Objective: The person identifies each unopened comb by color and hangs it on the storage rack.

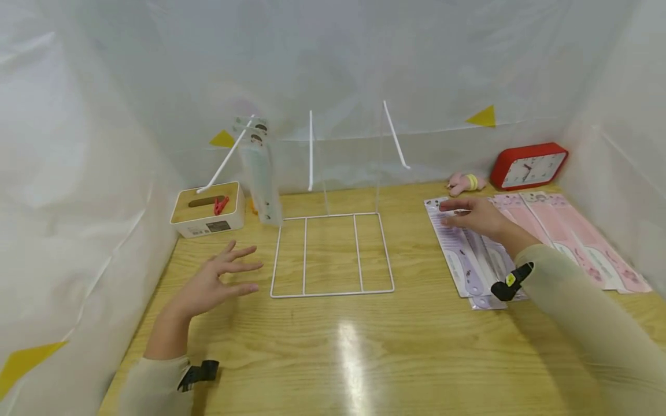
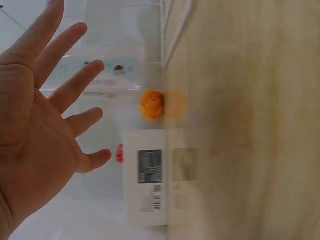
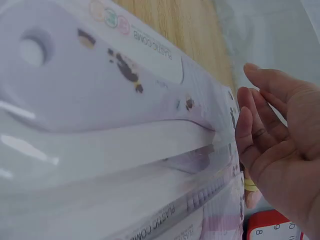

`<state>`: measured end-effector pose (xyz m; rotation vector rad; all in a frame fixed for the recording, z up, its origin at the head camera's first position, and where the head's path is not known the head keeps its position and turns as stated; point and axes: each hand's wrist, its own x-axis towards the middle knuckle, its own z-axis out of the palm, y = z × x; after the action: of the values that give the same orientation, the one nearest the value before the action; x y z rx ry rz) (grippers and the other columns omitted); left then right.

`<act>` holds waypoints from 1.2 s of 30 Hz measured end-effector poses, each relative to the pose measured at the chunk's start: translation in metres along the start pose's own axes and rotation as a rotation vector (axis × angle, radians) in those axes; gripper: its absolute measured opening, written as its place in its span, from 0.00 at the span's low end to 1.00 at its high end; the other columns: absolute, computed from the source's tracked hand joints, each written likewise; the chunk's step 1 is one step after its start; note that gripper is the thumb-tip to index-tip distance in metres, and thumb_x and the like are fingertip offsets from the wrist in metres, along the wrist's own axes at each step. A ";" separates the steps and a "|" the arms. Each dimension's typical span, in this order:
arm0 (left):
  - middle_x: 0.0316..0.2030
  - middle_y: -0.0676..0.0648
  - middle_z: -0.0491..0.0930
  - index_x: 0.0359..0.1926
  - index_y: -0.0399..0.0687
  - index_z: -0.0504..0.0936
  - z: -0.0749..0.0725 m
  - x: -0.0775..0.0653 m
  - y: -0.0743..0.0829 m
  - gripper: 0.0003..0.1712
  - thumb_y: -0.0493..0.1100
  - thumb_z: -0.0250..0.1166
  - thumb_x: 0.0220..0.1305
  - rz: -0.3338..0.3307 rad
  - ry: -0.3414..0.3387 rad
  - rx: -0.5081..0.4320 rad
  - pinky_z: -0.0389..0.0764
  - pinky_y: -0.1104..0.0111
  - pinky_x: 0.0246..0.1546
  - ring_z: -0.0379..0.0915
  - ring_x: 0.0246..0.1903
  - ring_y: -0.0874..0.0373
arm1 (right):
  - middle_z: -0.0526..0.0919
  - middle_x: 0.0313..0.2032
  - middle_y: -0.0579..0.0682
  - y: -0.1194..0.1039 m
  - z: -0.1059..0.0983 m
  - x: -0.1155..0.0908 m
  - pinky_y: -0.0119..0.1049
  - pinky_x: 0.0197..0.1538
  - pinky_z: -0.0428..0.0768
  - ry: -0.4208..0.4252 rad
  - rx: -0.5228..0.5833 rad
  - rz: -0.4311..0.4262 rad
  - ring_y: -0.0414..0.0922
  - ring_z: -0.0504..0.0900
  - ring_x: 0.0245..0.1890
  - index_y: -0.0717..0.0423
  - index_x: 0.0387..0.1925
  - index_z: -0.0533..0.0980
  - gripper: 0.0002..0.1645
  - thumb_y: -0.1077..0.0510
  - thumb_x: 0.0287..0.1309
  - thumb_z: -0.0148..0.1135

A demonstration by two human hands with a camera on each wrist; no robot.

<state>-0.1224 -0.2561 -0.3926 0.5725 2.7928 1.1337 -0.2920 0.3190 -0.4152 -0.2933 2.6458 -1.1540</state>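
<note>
My right hand [image 1: 476, 216] is at the top end of the purple packaged combs [image 1: 458, 263], its fingers loosely bent with nothing visible between them. In the right wrist view its fingertips hover close to the far end of a comb pack [image 3: 125, 85]. My left hand [image 1: 215, 283] holds nothing; its fingers are spread above the table, left of the white wire rack [image 1: 333, 294]. Three prongs reach forward from the rack. From the left prong [image 1: 229, 156] hangs a green comb pack [image 1: 262, 179], also visible in the left wrist view.
A tissue box [image 1: 208, 225] with a red clip [image 1: 221, 205] on its lid stands back left, near an orange ball [image 2: 152, 105]. Pink comb packs [image 1: 567, 225] lie at the right. Behind them are a red clock [image 1: 528, 167] and a pink item with a yellow band [image 1: 465, 183].
</note>
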 end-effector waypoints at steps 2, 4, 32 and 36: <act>0.74 0.43 0.63 0.60 0.50 0.82 0.010 0.002 -0.012 0.28 0.51 0.73 0.59 -0.038 -0.016 -0.009 0.33 0.27 0.65 0.28 0.78 0.37 | 0.77 0.63 0.59 0.001 0.002 0.006 0.25 0.43 0.78 0.014 -0.002 -0.002 0.35 0.79 0.45 0.57 0.65 0.74 0.35 0.47 0.60 0.71; 0.75 0.42 0.61 0.61 0.50 0.82 0.018 0.003 -0.018 0.29 0.52 0.73 0.60 -0.076 -0.021 -0.026 0.28 0.26 0.64 0.24 0.77 0.35 | 0.76 0.64 0.60 0.001 0.004 0.010 0.27 0.44 0.77 0.024 -0.014 -0.002 0.42 0.78 0.47 0.58 0.66 0.73 0.37 0.47 0.60 0.71; 0.74 0.41 0.62 0.55 0.59 0.86 0.050 0.013 -0.048 0.24 0.53 0.75 0.57 -0.053 -0.021 0.012 0.27 0.29 0.66 0.29 0.76 0.30 | 0.66 0.70 0.67 0.008 0.007 0.036 0.63 0.70 0.57 0.013 -0.056 0.115 0.64 0.62 0.69 0.61 0.72 0.64 0.45 0.53 0.57 0.73; 0.71 0.40 0.65 0.55 0.57 0.86 0.050 0.012 -0.044 0.23 0.52 0.75 0.57 -0.045 -0.023 0.038 0.34 0.27 0.64 0.41 0.75 0.30 | 0.65 0.70 0.67 0.007 0.009 0.038 0.62 0.71 0.58 -0.009 -0.020 0.151 0.64 0.62 0.69 0.60 0.73 0.63 0.45 0.54 0.58 0.72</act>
<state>-0.1369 -0.2478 -0.4587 0.5194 2.7988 1.0605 -0.3258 0.3072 -0.4313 -0.0995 2.6219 -1.0759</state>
